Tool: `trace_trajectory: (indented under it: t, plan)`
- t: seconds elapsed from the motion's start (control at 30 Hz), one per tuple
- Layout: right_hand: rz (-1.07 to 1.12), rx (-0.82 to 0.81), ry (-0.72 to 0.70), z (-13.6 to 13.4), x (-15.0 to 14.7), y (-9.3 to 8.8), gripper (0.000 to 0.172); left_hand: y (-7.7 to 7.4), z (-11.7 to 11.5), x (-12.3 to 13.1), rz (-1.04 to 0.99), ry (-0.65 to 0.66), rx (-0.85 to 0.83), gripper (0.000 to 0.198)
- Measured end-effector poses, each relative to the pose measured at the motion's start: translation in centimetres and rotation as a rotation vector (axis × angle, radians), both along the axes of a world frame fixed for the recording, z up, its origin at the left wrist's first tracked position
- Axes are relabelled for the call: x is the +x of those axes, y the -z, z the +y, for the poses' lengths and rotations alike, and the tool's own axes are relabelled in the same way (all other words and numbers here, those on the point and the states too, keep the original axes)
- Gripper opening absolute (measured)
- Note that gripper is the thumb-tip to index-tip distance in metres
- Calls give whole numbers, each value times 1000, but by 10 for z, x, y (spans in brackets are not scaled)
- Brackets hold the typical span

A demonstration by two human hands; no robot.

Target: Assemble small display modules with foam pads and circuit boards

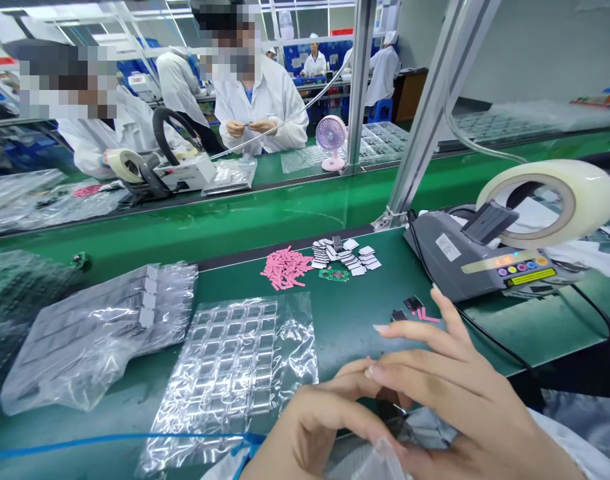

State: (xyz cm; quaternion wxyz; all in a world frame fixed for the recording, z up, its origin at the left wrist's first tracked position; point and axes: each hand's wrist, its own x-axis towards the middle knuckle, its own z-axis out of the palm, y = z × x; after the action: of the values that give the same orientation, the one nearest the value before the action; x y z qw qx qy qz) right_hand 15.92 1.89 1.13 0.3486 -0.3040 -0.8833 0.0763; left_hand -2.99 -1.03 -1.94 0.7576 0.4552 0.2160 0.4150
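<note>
My left hand (329, 417) is at the bottom middle, fingers curled inward around something mostly hidden. My right hand (475, 387) meets it from the right, two fingers raised and spread, its thumb low near the left thumb. Between the hands shows a small dark, shiny piece (395, 408); its kind is unclear. Translucent plastic (379, 463) lies under the thumbs. Just beyond the right fingertips are small black pieces (413, 305) and a few pink strips (429, 316). A clear compartmented tray (235, 353) lies left of my hands.
Pink strips (286, 267) are piled at the bench's back, beside white-and-dark rectangular pieces (367, 260) and a green circuit board (333, 274). A tape dispenser (449, 253) stands right. Bagged trays (115, 320) lie left. Co-workers sit beyond the green divider (265, 217).
</note>
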Motion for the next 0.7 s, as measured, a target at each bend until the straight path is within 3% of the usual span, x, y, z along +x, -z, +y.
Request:
trace_trajectory:
  t: [0.13,0.27,0.4,0.5,0.7]
  plan:
    - [-71,87,-35,4,0,-1,22,-4,0,-3,122,-60,93,25]
    - [-104,159,-65,5,-1,2,18,-7,-1,-3,163,-122,72,27]
    - [-44,233,89,3,-2,4,10,-8,-2,-4,128,-108,-7,28]
    - [-178,343,43,7,6,2,12,-7,-2,-8,56,-55,-84,28]
    - [-215,363,159,20,20,9,20,3,-6,-10,44,-193,-125,30]
